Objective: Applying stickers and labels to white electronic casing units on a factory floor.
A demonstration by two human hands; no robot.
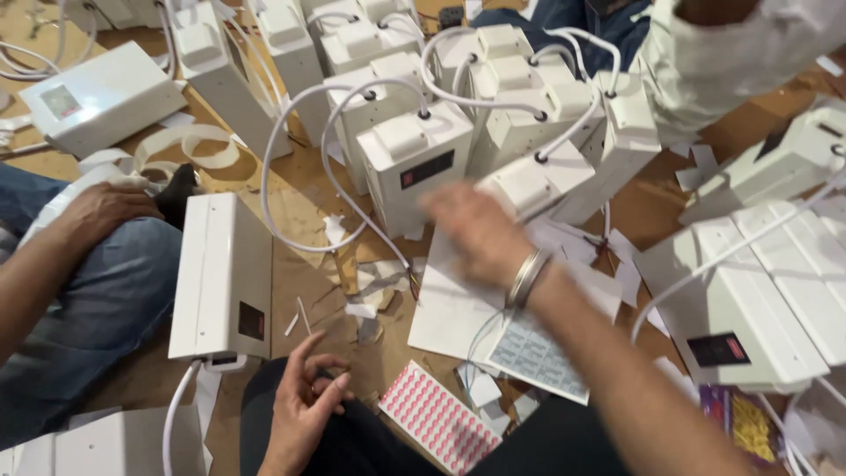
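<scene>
The white box unit [531, 181] with a white cord lies among a cluster of like units, just beyond the pink sticker sheet [438, 415]. The right hand [476, 231], blurred, reaches over it, fingers spread and holding nothing that shows. The left hand [304, 407] rests left of the sheet, fingers loosely curled and empty.

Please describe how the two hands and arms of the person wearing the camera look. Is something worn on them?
Both arms are bare, with no sleeves in view and no gloves. The right hand is blurred; at its wrist sit thin silver-coloured metal bangles. The left hand shows no bracelet or watch; a ring cannot be made out.
</scene>
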